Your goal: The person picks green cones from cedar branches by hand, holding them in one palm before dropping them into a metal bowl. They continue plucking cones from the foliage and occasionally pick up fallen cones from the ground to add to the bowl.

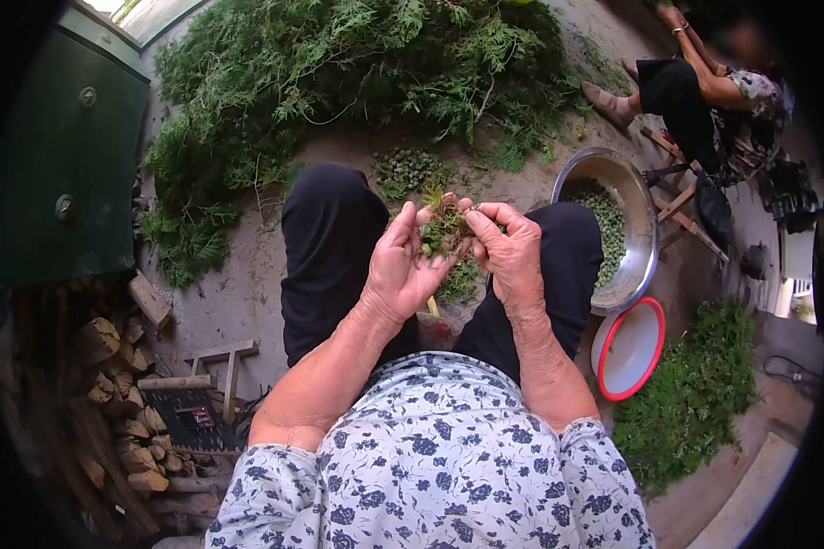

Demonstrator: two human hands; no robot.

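Observation:
My left hand [398, 265] is turned palm up and cupped around a small clump of conifer sprigs [444, 229], some green and some brownish. Thumb and forefinger of my right hand [511, 252] pinch at the right side of that clump. A few small green seed cones appear among the sprigs. Both hands are close together above the gap between my knees. On the ground just beyond them lies a small heap of green cones [405, 172]. More green bits [460, 279] show on the floor below the hands.
A large pile of conifer branches [366, 64] spreads ahead. At right stand a metal basin [645, 229] holding green cones and a red-rimmed white basin [604, 361], beside picked greenery [696, 403]. Another person [705, 101] sits at upper right. Firewood [124, 403] and a stool [188, 416] are at left.

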